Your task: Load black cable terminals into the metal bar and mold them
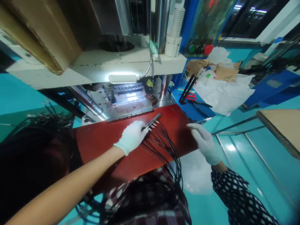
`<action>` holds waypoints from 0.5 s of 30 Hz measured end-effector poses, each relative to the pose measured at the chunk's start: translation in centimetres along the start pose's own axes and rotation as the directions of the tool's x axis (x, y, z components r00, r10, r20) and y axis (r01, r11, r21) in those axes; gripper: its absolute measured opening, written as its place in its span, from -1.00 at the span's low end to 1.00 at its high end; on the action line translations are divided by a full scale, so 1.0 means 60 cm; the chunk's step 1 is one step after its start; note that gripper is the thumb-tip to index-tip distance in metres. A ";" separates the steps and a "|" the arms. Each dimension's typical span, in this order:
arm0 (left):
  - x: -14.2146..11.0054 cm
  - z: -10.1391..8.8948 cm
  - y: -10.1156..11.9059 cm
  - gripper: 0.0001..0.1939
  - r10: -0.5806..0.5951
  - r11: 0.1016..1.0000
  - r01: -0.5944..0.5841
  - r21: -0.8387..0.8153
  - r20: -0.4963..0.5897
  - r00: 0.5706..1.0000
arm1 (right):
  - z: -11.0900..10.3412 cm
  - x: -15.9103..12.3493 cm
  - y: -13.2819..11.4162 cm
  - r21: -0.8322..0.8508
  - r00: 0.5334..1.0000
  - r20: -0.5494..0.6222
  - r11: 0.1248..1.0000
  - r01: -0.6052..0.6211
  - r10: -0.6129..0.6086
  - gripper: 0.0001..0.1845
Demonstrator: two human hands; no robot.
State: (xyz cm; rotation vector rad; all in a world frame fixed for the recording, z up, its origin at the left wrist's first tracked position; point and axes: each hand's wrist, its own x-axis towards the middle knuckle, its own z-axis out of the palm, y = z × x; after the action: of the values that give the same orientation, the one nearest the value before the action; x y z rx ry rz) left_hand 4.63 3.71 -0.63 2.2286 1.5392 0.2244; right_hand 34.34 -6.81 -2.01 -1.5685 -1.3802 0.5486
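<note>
My left hand (131, 137), in a white glove, rests on the red work board (100, 137) with its fingers closed on a metal holder bar (153, 120) that carries a row of black cables (164, 147). The cables fan out from the bar and run down toward my lap. My right hand (205, 142), also gloved, hovers at the right edge of the board, fingers curled, pinching a thin metal-tipped piece (202, 120) I cannot make out.
Behind the board stands a moulding press with a lit metal mould plate (127, 97) and steel columns (85, 100). Red-handled scissors (193, 97) and black sticks lie on a blue shelf. White plastic bags (225, 90) and cardboard are piled to the right. A dark cable bundle (47, 120) lies left.
</note>
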 end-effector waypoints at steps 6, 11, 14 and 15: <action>0.041 -0.062 -0.047 -0.76 0.085 0.955 -0.094 -0.283 -0.042 0.995 | 0.115 0.031 -0.062 0.476 0.680 0.687 0.548 -0.688 0.258 -0.40; 0.126 -0.126 -0.110 -0.76 0.199 0.964 -0.250 -0.087 -0.384 0.902 | 0.176 0.021 -0.092 0.193 0.189 0.981 0.316 -0.929 -0.045 -0.31; 0.179 -0.147 -0.135 -0.77 0.199 0.968 -0.241 -0.067 -0.382 0.903 | 0.229 0.030 -0.118 0.414 0.436 0.899 0.414 -0.811 -0.045 -0.53; 0.196 -0.152 -0.140 -0.76 0.197 0.969 -0.239 -0.066 -0.378 0.904 | 0.247 0.041 -0.126 0.466 0.496 0.867 0.428 -0.774 -0.047 -0.54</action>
State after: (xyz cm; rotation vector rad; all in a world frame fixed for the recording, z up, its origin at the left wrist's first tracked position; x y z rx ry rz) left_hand -1.45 19.30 2.78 2.3630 1.4038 0.8202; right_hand 19.00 0.07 -1.70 -0.7422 -0.9013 2.1447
